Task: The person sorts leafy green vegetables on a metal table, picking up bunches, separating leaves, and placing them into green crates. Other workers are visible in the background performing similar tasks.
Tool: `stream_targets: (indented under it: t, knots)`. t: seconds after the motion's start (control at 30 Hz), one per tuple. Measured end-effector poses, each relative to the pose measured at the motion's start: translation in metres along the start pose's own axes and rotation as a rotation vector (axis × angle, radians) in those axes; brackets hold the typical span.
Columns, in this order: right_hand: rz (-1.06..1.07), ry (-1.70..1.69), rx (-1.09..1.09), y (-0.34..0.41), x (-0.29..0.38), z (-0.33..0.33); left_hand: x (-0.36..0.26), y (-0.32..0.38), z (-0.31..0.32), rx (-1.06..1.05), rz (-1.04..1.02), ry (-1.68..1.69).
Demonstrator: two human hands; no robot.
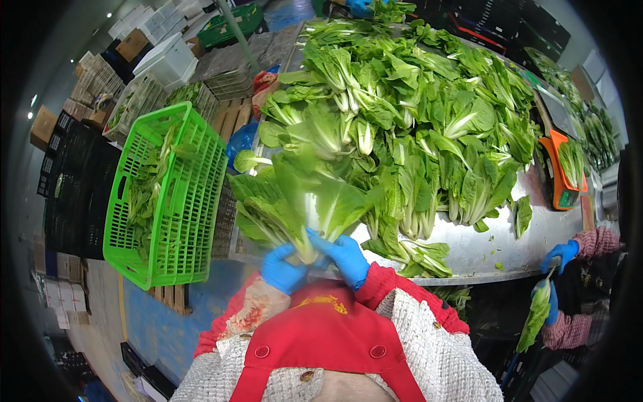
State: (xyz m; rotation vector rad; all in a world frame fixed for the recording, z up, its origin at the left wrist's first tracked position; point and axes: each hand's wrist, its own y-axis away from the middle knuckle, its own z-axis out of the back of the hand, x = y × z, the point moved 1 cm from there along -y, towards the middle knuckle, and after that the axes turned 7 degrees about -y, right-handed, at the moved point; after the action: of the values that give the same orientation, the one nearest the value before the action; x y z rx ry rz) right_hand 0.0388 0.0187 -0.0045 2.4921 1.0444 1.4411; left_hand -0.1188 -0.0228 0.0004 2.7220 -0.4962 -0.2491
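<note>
A head of leafy greens (306, 201) stands fanned out before my chest, its pale stem base pointing down towards me. My left hand (284, 268), in a blue glove, closes round the left side of the base. With blue-gloved fingers, my right hand (344, 256) grips the base and a leaf stalk from the right. The leaves are partly blurred. Beyond them, a large heap of the same greens (402, 115) covers much of the metal table (464, 246). A small bunch (414, 256) lies at the table's near edge, right of my hands.
A bright green plastic crate (193, 201) with leaves inside stands tilted at the left. An orange scale (558, 171) holding greens is on the table's right. Lower right, a co-worker's blue-gloved hands (560, 256) hold a leafy stalk. Another gloved hand (359, 7) shows at the far end.
</note>
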Motion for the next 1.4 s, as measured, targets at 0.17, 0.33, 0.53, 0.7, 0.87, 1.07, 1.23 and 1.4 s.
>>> stream_targets:
  t: [0.17,0.33,0.53,0.7,0.87,1.07,1.23,1.4]
  knots:
    - [0.328,0.149,0.101,0.026,0.029,-0.035,-0.019,0.001,0.007,0.011,-0.116,-0.074]
    - [0.151,0.347,0.438,0.012,0.023,-0.009,-0.027,0.0,-0.009,-0.002,-0.068,-0.075]
    - [0.157,0.441,0.059,0.027,0.036,-0.018,-0.071,0.003,0.043,-0.265,-0.598,-0.736]
    - [0.606,1.206,-0.249,0.02,0.04,0.015,-0.053,0.002,0.073,-0.504,-0.721,-1.324]
    - [0.41,0.648,-0.027,0.016,0.016,0.003,-0.003,-0.003,0.008,-0.381,-0.552,-1.018]
    - [0.036,-0.061,0.156,0.028,0.0,0.005,0.02,-0.008,0.004,-0.237,-0.486,-1.207]
    - [0.415,0.716,0.113,0.013,-0.04,0.031,0.027,-0.013,0.004,-0.205,-0.463,-1.329]
    - [0.65,0.663,-0.019,0.001,-0.072,0.048,0.032,-0.016,0.001,-0.189,-0.485,-1.449]
